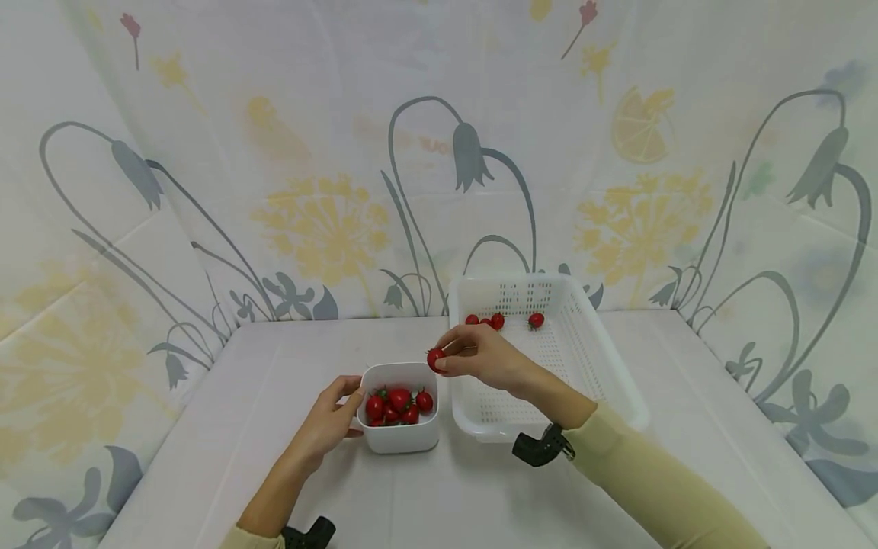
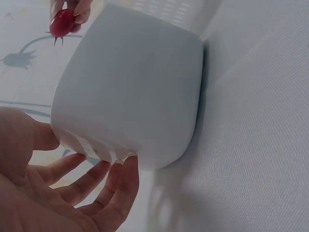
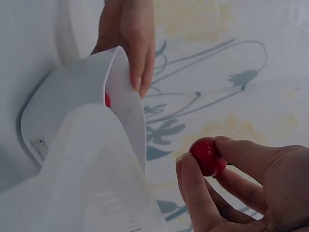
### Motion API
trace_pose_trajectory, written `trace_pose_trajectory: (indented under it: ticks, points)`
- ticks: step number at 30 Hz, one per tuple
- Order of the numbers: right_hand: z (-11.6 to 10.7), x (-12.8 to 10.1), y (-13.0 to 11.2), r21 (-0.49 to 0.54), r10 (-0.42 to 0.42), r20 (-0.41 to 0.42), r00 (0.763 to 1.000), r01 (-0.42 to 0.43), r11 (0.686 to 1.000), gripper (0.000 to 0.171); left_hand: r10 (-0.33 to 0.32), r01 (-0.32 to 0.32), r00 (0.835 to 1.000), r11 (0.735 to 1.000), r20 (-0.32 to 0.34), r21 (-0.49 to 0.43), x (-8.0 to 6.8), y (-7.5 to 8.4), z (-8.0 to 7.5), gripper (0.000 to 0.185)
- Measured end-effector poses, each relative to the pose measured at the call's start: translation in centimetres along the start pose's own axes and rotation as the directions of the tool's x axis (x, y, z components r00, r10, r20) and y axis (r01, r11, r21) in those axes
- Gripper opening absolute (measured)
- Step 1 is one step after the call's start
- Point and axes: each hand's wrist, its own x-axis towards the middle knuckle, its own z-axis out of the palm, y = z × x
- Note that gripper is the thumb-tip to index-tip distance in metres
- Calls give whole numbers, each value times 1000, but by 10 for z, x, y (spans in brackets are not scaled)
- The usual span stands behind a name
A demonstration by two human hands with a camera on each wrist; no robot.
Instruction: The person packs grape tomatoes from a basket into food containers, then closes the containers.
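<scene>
My right hand [image 1: 483, 354] pinches a red cherry tomato [image 1: 435, 359] between thumb and fingertips, just above the right rim of a small white container [image 1: 401, 438]. In the left wrist view that tomato [image 2: 63, 23] shows its thin green sepals. Several red cherry tomatoes [image 1: 399, 399] lie inside the container. My left hand [image 1: 331, 418] grips the container's left side, thumb up at the rim and fingertips against the outer wall [image 2: 130, 87]. The right wrist view shows the held tomato [image 3: 206, 155] close up, with the container [image 3: 72, 92] beyond.
A larger white perforated basket [image 1: 613, 381] stands right beside the container, under my right forearm. Several cherry tomatoes [image 1: 497, 321] lie toward its back left, and another one [image 1: 536, 320] sits apart. A patterned cloth [image 1: 329, 152] hangs behind the white table [image 1: 274, 366].
</scene>
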Motion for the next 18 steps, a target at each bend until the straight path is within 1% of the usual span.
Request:
trace_pose_trajectory:
  ticks: [4,7,10,14,18]
  points:
    - [9,2,0,-38,-21,6,1000,21,999,24,4,-4,1000,1000,-1,0,0,0,0,37]
    - [17,4,0,-102,-36,-1,999,36,994,22,6,-6,1000,1000,0,-1,0,0,0,37]
    - [26,6,0,-185,-55,-10,998,52,981,20,7,-7,1000,1000,-1,-3,0,-1,0,37]
    - [39,10,1,-286,-83,-15,996,75,955,19,12,-12,1000,1000,-2,-5,0,0,0,37]
    - [53,15,2,-325,-82,-8,997,75,943,19,12,-12,1000,1000,5,-9,-1,0,0,37]
